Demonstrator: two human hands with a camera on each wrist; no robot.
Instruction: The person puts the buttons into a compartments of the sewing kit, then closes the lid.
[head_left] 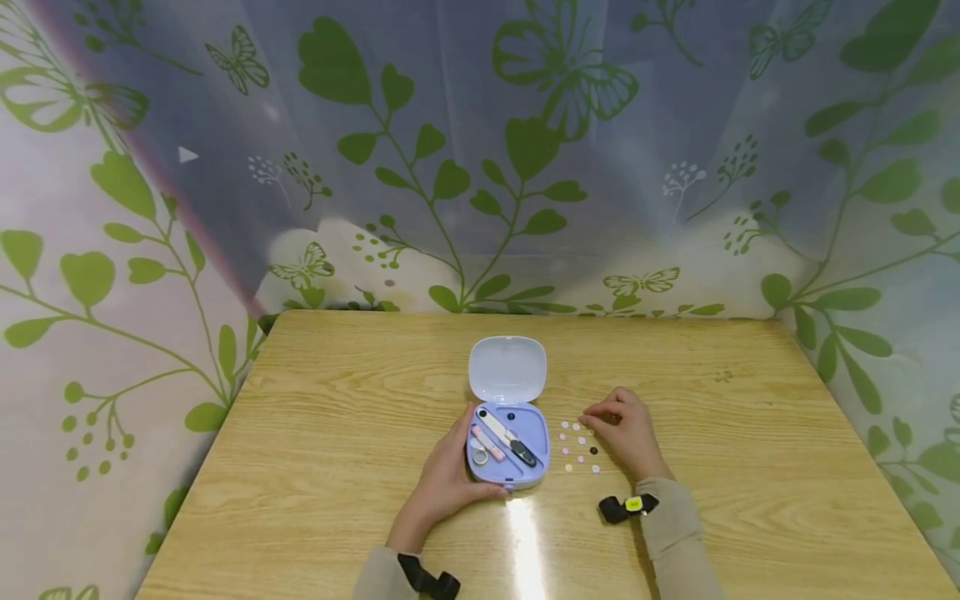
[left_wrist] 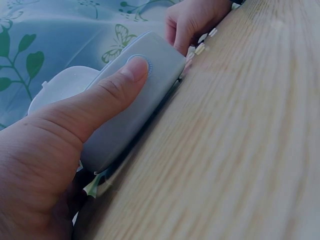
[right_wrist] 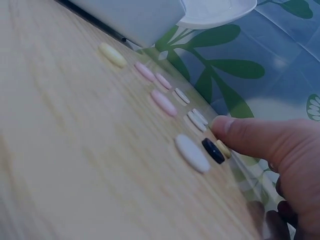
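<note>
My left hand (head_left: pixel 448 471) holds a lilac sewing box (head_left: pixel 534 427), thumb on its front catch and fingers along its left side. The box's pale lid (head_left: pixel 507 368) stands open at the back. Inside lie white-and-black thread snips (head_left: pixel 507 437), a pink-and-white strip (head_left: pixel 489 443), a silver ring (head_left: pixel 480 456) and a black button (head_left: pixel 512 416). At the far edge of several loose buttons, my right hand (head_left: pixel 627 427) has thumb and forefinger close together on the table. I cannot tell whether they pinch a button. In the right wrist view, the thumb (right_wrist: pixel 245 134) is beside white buttons (right_wrist: pixel 196 121).
The loose buttons, white, pink, yellowish and one black button (head_left: pixel 594 451), lie in loose rows right of the box on the wooden table (head_left: pixel 337 400). A leaf-and-butterfly patterned cloth (head_left: pixel 450 125) hangs behind the table's back edge. Both wrists wear black camera straps (head_left: pixel 628 507).
</note>
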